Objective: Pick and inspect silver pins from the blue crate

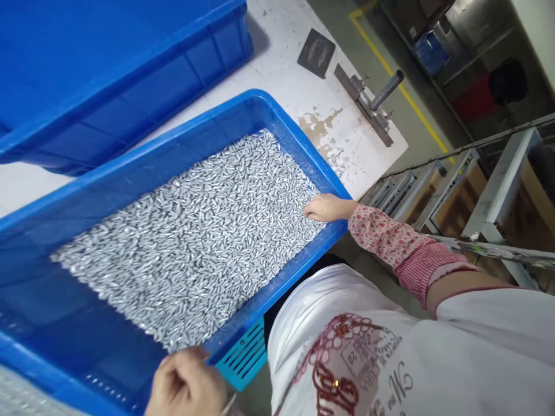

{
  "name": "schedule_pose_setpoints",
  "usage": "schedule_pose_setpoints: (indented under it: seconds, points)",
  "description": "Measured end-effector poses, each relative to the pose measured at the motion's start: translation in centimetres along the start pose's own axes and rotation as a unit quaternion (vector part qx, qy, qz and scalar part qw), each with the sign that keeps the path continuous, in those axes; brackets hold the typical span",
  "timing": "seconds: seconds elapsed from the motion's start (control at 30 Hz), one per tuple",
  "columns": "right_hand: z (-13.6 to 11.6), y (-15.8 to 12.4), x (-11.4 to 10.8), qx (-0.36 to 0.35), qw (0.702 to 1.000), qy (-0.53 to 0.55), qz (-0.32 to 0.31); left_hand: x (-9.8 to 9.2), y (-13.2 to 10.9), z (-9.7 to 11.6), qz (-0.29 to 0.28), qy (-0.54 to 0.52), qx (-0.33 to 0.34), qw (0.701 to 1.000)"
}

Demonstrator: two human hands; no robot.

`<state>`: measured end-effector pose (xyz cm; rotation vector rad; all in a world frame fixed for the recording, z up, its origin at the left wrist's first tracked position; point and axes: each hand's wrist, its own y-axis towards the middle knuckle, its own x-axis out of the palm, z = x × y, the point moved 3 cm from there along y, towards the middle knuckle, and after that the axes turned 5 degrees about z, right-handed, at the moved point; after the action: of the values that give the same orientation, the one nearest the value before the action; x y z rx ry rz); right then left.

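Observation:
A long blue bin (299, 141) holds a wide layer of small silver, grain-shaped metal pieces (195, 231). At the bin's right end, my right hand (323, 208) rests on the edge of the pieces with its fingers curled down; the fingertips and anything between them are hidden. My left hand (186, 384) is curled into a loose fist over the near rim, at the bottom of the view. Dark shadow fills the gap inside its fingers, so what it holds cannot be made out.
A larger blue crate (173, 86) stands behind the bin on the worn white table (281, 75). A dark square plate (317, 53) and a metal clamp fixture (364, 104) are near the table's far end. A turquoise slotted stool (245, 355) shows below; metal racks (498, 190) stand right.

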<state>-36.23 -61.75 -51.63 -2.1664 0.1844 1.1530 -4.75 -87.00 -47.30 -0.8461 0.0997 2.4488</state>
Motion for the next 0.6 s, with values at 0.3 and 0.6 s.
schedule_pose_setpoints:
  seconds: [0.3, 0.6]
  points:
    - [-11.1, 5.1, 3.5, -0.151, 0.987, 0.061, -0.008, 0.6, -0.3, -6.7, 0.132, 0.184, 0.058, 0.972]
    - [-13.5, 8.3, 8.1, -0.202, 0.973, -0.099, 0.039, 1.1, -0.7, -6.6, 0.154, 0.2, 0.071, 0.965]
